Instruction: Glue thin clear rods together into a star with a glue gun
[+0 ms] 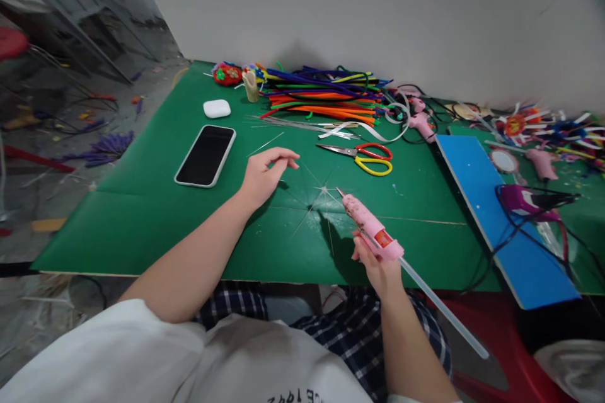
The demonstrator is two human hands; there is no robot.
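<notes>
A star of thin metal wires (324, 190) spreads over the green table, with a whitish blob at its centre. A dark shadow lies on the table below and to the left of that centre. My left hand (267, 175) is closed, its fingertips pinching the end of one wire spoke at the upper left. In my right hand (380, 267) is a pink glue gun (371, 223), gripped around its handle. Its metal nozzle points at the star's centre, close to it; whether they touch I cannot tell. A clear glue stick (444, 307) juts from the gun's back.
Scissors (363, 156) with red and yellow handles lie beyond the star, near loose wires (307, 124) and colourful pipe cleaners (326, 94). A phone (206, 156) and white case (217, 108) lie left. A blue board (501, 220), cables and other glue guns are right.
</notes>
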